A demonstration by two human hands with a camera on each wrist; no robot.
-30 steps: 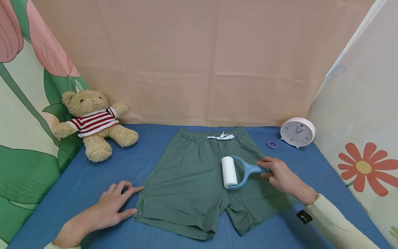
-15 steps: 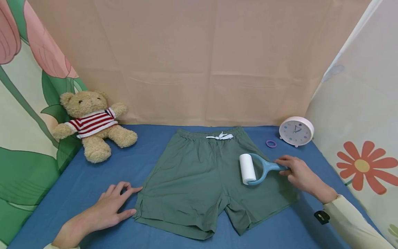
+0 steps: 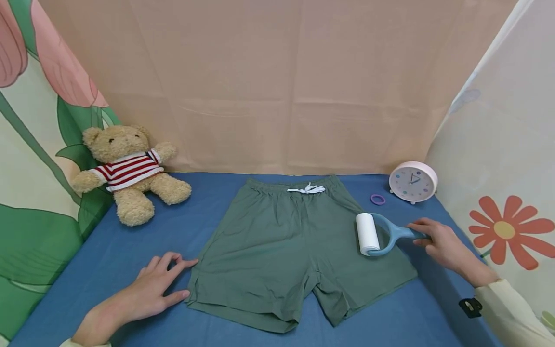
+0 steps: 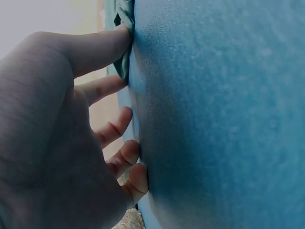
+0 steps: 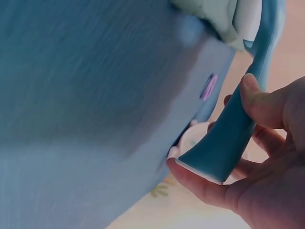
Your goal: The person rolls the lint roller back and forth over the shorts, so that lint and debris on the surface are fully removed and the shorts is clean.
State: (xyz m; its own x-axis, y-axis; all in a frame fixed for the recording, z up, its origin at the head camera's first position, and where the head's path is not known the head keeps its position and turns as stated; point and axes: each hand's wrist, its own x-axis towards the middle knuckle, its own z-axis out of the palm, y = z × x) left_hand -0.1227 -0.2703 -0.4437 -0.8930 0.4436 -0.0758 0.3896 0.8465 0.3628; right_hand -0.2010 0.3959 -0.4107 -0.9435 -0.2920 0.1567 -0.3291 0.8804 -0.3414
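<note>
Green shorts (image 3: 260, 250) with a white drawstring (image 3: 309, 189) lie spread out, waistband away from me. My right hand (image 3: 446, 246) grips the blue handle of a lint roller (image 3: 367, 234), whose white roll lies over the outer part of the right leg. In the right wrist view the thumb and fingers wrap round the roller's handle (image 5: 224, 138). At the left leg's outer edge, my left hand (image 3: 149, 289) touches the fabric with thumb and index fingertips, the fingers spread and relaxed. The left wrist view shows the thumb (image 4: 102, 47) on the hem and the other fingertips on the blue cloth.
A teddy bear (image 3: 130, 168) in a striped shirt sits at the back left. At the back right stand a pink round clock (image 3: 413, 182) and, near it, a purple ring (image 3: 377, 199). Blue cloth (image 3: 208, 207) covers the surface; fabric walls close off the back and sides.
My right hand has drawn the lint roller to the right, from the middle of the shorts toward the right leg's outer edge. My left hand stays where it was.
</note>
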